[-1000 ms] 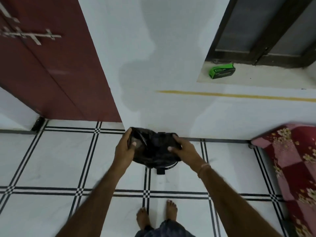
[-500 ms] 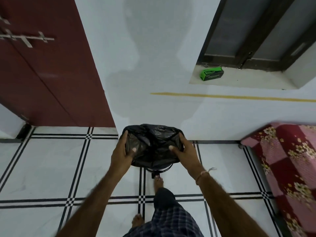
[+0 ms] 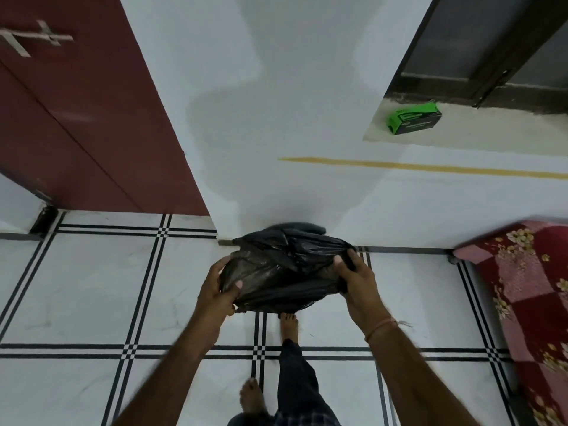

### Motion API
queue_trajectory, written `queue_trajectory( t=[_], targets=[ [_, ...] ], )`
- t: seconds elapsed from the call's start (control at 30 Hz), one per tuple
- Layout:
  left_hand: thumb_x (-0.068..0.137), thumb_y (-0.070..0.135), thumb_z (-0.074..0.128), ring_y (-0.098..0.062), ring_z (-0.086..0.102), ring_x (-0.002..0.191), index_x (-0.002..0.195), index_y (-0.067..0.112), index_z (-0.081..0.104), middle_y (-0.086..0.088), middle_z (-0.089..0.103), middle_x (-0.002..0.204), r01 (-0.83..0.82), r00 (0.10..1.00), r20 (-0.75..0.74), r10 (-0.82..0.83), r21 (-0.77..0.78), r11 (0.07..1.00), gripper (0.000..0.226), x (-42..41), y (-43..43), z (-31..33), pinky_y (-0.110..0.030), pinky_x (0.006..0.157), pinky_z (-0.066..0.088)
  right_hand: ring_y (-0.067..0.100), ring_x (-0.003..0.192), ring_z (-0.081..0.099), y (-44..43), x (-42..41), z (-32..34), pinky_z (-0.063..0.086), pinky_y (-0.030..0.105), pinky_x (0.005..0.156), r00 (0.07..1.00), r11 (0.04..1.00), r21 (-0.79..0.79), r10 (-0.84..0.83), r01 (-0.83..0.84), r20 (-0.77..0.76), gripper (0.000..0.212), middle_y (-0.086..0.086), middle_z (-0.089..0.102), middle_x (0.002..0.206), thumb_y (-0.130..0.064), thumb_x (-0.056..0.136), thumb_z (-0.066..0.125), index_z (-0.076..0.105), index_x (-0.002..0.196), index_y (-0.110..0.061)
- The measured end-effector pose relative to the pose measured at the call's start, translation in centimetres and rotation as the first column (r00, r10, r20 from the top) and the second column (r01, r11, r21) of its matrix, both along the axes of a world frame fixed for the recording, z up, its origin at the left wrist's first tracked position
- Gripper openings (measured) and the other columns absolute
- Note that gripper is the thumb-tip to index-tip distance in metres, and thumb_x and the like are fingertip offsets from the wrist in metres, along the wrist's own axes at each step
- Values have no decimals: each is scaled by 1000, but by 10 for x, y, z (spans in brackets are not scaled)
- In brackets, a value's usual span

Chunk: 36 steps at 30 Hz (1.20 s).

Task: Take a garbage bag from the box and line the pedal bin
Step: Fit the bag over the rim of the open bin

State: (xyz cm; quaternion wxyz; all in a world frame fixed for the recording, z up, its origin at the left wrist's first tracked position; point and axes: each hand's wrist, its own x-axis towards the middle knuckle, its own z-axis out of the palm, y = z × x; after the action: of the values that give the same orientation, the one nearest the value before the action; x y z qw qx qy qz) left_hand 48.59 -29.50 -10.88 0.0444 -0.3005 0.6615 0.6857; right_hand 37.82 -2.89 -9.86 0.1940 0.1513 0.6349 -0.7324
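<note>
- Left hand [image 3: 216,290] pinches the bag [image 3: 285,272] at its left edge; right hand [image 3: 358,282] is clamped on the right edge.
- Since a second ago the bag's mouth is stretched wider and a foot [image 3: 288,325] has stepped under it, presumably onto the pedal; the bin itself is hidden.
- Box [image 3: 413,118] sits on the ledge, well apart.

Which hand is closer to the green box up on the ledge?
The right hand. It grips the right side of the black garbage bag, below the green box and slightly to its left. The left hand holds the bag's far side, farther left.
</note>
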Motion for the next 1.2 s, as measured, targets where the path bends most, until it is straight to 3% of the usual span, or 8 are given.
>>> queue_trajectory(
  t=[0.23, 0.37, 0.6, 0.73, 0.83, 0.93, 1.03, 1.2],
  targets=[
    [102, 26, 53, -12, 58, 89, 120, 18, 67, -2, 68, 106, -424, 906, 231, 355, 450, 786, 24, -38, 8, -39, -26, 75, 48, 27, 116, 66, 13, -33, -40, 59, 38, 89, 990, 990, -130, -36, 54, 136, 34, 18, 68, 130, -20, 102, 58, 65, 132, -5],
    [104, 2, 41, -20, 74, 96, 112, 18, 64, -7, 73, 111, -531, 838, 255, 483, 585, 613, 29, -61, 9, -59, -33, 74, 64, 21, 109, 68, 19, -44, -54, 57, 32, 83, 971, 991, -99, -68, 92, 231, 26, 6, 75, 116, -29, 101, 58, 72, 121, -18],
    [94, -6, 46, -25, 69, 97, 125, 9, 68, -13, 73, 113, -369, 922, 260, 286, 373, 851, 40, -101, 27, -115, -29, 68, 60, 22, 112, 65, 18, -59, -119, 53, 31, 80, 953, 1000, -12, -10, 14, 304, 30, 3, 75, 116, -30, 99, 63, 70, 126, -21],
    [88, -16, 47, -32, 71, 95, 98, 17, 74, -14, 75, 100, -255, 908, 380, 174, 173, 951, 44, -114, 51, -161, -40, 83, 60, 28, 128, 63, 17, -70, -168, 60, 37, 90, 933, 988, -93, -80, 119, 350, 35, 11, 70, 131, -26, 103, 56, 64, 134, -12],
    [92, -8, 49, -31, 62, 85, 80, 11, 66, -21, 69, 91, -275, 862, 480, 163, 171, 946, 29, -135, 61, -211, -42, 85, 52, 30, 134, 58, 12, -88, -213, 49, 48, 109, 936, 974, -118, -149, 195, 318, 41, 17, 63, 140, -28, 103, 54, 59, 138, -7],
    [92, 4, 57, -44, 62, 93, 104, -5, 66, -37, 63, 107, -280, 858, 485, 169, 166, 945, 17, -158, 81, -260, -35, 74, 47, 28, 134, 58, 13, -99, -252, 46, 49, 112, 938, 964, -117, -198, 239, 286, 41, 16, 63, 141, -26, 104, 53, 58, 140, -6],
    [99, 8, 53, -33, 62, 102, 94, 9, 62, -7, 63, 94, -182, 860, 504, 83, 151, 972, 10, -172, 117, -303, -36, 86, 49, 24, 130, 62, 23, -95, -287, 50, 46, 109, 920, 950, -99, -256, 297, 298, 40, 12, 66, 138, -26, 105, 52, 58, 141, -8],
    [102, 12, 54, -27, 66, 93, 112, 3, 67, -15, 73, 101, -384, 794, 608, 3, 497, 778, 19, -158, 129, -335, -33, 78, 57, 22, 117, 71, 49, -82, -320, 58, 40, 95, 848, 928, -46, -318, 371, 424, 41, 11, 74, 125, -31, 102, 56, 63, 134, -6]
  ],
)
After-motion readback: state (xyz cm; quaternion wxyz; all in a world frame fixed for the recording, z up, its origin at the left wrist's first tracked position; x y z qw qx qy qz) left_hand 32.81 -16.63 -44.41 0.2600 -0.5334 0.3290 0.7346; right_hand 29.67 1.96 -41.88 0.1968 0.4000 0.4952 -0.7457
